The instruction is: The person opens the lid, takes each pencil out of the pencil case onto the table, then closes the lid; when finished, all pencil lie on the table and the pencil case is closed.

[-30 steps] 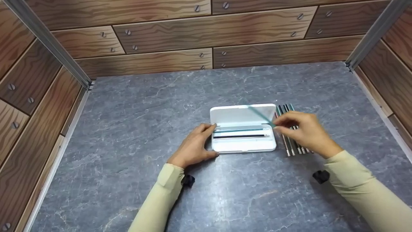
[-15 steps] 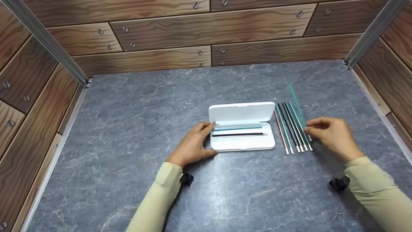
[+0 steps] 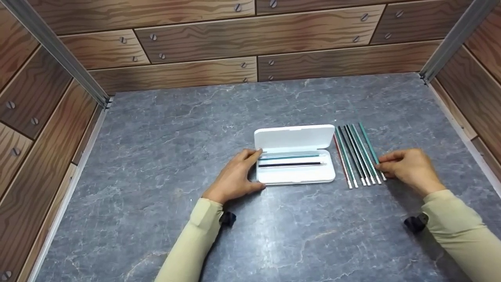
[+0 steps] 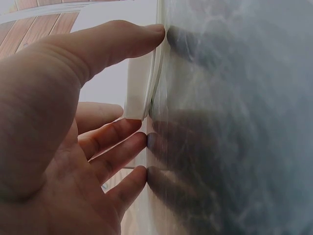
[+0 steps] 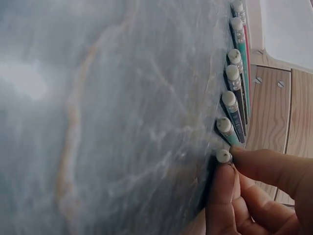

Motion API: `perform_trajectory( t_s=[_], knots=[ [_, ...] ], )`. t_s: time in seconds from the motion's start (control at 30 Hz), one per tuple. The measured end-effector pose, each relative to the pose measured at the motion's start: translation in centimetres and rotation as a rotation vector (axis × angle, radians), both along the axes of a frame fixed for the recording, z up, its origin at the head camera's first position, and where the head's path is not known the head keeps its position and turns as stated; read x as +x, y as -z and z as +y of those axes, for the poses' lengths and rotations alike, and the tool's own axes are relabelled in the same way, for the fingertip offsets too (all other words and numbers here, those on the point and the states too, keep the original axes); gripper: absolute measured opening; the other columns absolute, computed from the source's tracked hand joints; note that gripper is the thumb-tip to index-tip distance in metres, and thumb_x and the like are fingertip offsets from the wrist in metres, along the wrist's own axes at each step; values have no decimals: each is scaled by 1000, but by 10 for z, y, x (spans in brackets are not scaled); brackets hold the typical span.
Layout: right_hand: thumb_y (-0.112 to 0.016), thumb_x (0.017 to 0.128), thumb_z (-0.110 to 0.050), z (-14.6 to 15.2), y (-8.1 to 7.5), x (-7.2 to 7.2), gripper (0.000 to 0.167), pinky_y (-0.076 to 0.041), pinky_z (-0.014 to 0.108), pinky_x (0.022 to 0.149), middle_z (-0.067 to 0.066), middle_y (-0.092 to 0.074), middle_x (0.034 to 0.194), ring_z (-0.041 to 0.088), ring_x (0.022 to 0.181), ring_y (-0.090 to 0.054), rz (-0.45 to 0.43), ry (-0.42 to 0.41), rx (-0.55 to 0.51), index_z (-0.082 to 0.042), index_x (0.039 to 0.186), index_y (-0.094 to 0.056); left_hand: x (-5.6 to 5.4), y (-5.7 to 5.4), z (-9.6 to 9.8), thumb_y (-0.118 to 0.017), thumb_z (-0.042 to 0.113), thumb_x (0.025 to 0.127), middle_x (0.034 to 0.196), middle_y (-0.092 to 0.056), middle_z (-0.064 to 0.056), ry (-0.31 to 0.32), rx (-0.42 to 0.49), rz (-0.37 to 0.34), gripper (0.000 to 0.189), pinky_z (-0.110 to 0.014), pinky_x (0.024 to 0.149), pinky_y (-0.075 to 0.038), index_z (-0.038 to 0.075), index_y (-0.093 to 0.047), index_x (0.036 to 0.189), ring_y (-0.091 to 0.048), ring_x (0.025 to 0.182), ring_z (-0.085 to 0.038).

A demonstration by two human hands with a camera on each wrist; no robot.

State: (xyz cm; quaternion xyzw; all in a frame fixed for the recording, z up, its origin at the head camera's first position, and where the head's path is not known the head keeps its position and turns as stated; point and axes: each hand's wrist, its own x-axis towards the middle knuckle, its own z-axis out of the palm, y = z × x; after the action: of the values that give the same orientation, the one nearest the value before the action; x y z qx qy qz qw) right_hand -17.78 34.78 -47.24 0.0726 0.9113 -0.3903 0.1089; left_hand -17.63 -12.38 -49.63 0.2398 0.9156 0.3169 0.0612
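A white pencil case (image 3: 297,177) lies with its lid (image 3: 293,138) raised at the back. Inside are a teal pencil (image 3: 289,157) and a black pencil (image 3: 289,164). My left hand (image 3: 235,178) holds the case's left end, thumb at the front edge and fingers round the far side. To the right of the case, my right hand (image 3: 409,170) pinches a green pencil (image 3: 367,137) near its white eraser (image 5: 224,156), between thumb and forefinger. That pencil lies at the right end of a row of pencils (image 3: 368,181), their erasers toward me.
The row holds several green and black pencils and a red pencil (image 3: 339,154) nearest the case. All rest on a grey marbled tabletop (image 3: 176,137). Wood-patterned panels (image 3: 203,43) wall in the back and both sides, with metal posts (image 3: 58,55) at the corners.
My right hand has carried the green pencil from beside the case's lid to the right end of the row and lowered it alongside the others. My left hand stays on the case.
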Motion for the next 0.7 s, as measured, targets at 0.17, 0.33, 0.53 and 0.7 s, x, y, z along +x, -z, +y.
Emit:
perform_trajectory(
  t_s=[0.17, 0.33, 0.53, 0.7],
  knots=[
    [-83, 99, -18, 0, -2, -1, 47, -61, 20, 67, 9, -86, 100, 1, 73, -74, -4, -28, 39, 14, 131, -74, 0, 1, 0, -95, 29, 89, 163, -56, -14, -2, 1, 5, 102, -51, 132, -44, 4, -42, 172, -54, 153, -35],
    [-83, 99, -16, -3, -1, -1, 45, -62, 20, 66, 8, -86, 98, 1, 72, -74, -1, -32, 31, 15, 130, -74, 0, 2, -1, -95, 31, 89, 163, -56, -13, -4, -4, 5, 101, -51, 131, -44, 4, -43, 172, -54, 153, -34],
    [-81, 102, -19, -2, -3, -2, 45, -64, 21, 68, 4, -85, 100, 2, 74, -75, -20, -18, 16, 14, 132, -74, 1, 2, 0, -95, 29, 88, 162, -57, -13, -4, 4, 3, 101, -51, 130, -45, 3, -43, 171, -54, 152, -33],
    [-79, 104, -21, -7, -11, -5, 41, -62, 22, 67, 9, -85, 99, 0, 74, -72, 68, -5, 45, 10, 130, -76, 0, 1, 0, -95, 29, 89, 161, -57, -13, 3, -3, 8, 101, -50, 130, -45, 3, -43, 171, -55, 151, -33]
  ],
)
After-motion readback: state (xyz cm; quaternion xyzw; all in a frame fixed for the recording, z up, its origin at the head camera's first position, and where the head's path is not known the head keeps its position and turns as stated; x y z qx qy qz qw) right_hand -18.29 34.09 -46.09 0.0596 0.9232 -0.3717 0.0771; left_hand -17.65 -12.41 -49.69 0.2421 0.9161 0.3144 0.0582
